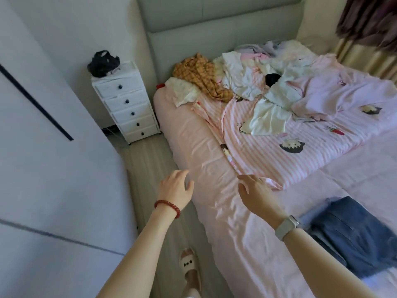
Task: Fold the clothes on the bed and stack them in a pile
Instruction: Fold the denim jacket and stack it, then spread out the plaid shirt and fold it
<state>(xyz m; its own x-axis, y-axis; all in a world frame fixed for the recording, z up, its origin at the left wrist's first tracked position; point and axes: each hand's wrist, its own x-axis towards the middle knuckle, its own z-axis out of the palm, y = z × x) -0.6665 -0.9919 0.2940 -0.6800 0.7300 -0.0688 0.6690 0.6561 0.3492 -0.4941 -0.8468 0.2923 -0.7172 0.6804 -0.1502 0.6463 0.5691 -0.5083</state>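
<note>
Along the left wall stands a smooth white wardrobe with a dark slit handle, and beside it a narrow white drawer unit with five round dark knobs; a crumpled black bag sits on top. On the pale wood-grain floor a cream slipper shows by the bed's edge.

The left hand, a red bead bracelet on its wrist, hovers at the bed's near corner, fingers loosely spread and relaxed, holding nothing. The right hand, with a pale watch strap on its wrist, reaches over the wrinkled pink sheet, fingers straight and apart, their tips at or just above the corner of a pink-striped quilt printed with cartoon heads; I cannot tell if they touch it.

The unfolded clothes lie heaped near the padded grey headboard: a rumpled mustard checked garment, then a cream piece beside it, white and pale-green crumpled tops, and a soft lilac garment farther right. On the near right of the bed rests a folded square of blue denim. A brown curtain hangs at the upper right.
</note>
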